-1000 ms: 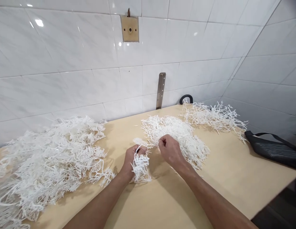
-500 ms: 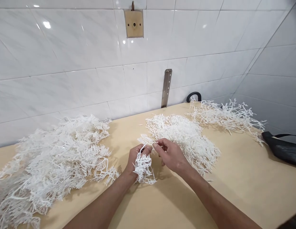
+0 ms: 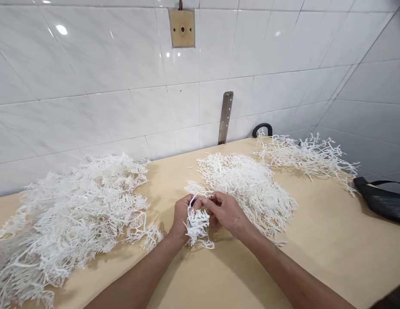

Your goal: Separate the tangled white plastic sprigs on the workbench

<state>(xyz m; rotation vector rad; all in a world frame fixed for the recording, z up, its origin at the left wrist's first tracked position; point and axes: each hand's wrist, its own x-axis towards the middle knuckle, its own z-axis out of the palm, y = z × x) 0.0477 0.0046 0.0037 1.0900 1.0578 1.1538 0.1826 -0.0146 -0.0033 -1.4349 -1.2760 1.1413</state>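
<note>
My left hand (image 3: 183,214) is closed on a white branched plastic piece (image 3: 197,224), whose bristly part hangs over the fingers and whose paler end sticks out beyond them. The fingertips of my right hand (image 3: 228,212) are pinched together at the same piece, touching my left fingers. What exactly lies between the right fingertips is hidden. A large heap of white branched pieces (image 3: 80,214) lies to the left. Just beyond my right hand is a pile of short white pieces (image 3: 248,184).
Bare white branches (image 3: 303,156) lie at the back right of the tan table (image 3: 335,240). A black bag-like object (image 3: 380,199) sits at the right edge. A metal strip (image 3: 225,118) and a black curved handle (image 3: 262,126) are by the tiled wall.
My right hand has moved slightly left and down, closer against my left hand. The hanging bristly part has shifted a little to the right.
</note>
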